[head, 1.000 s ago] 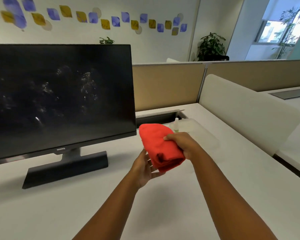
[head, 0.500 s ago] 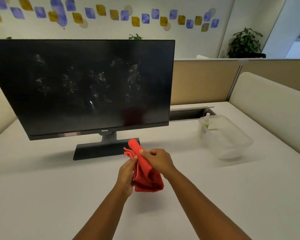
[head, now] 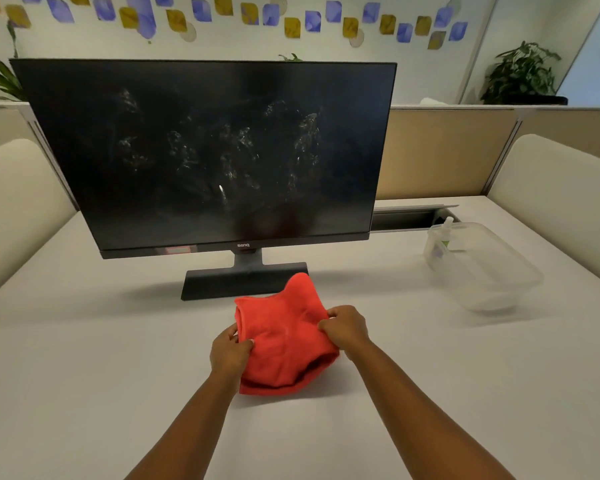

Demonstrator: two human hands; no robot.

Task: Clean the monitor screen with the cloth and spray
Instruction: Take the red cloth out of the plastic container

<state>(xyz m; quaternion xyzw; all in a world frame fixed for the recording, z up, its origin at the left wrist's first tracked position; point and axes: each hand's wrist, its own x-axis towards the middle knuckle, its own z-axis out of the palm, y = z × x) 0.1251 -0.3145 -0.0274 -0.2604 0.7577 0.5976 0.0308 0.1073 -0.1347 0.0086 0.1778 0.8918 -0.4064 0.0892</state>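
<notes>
A black monitor (head: 208,150) stands on the white desk, its dark screen covered in whitish smears across the middle. In front of its base I hold a red cloth (head: 284,341) stretched between both hands above the desk. My left hand (head: 230,351) pinches the cloth's left edge and my right hand (head: 345,328) pinches its right edge. A small white spray bottle (head: 442,237) stands inside a clear plastic tub (head: 499,285) at the right, apart from both hands.
The monitor's base (head: 243,280) sits just beyond the cloth. A cable slot (head: 409,218) opens in the desk behind the tub. Padded cream dividers (head: 561,195) flank the desk on both sides, with beige partitions behind.
The view has swung left and centred on the monitor. The cloth was bunched up in both hands and is now spread wide between them, lower and nearer the desk.
</notes>
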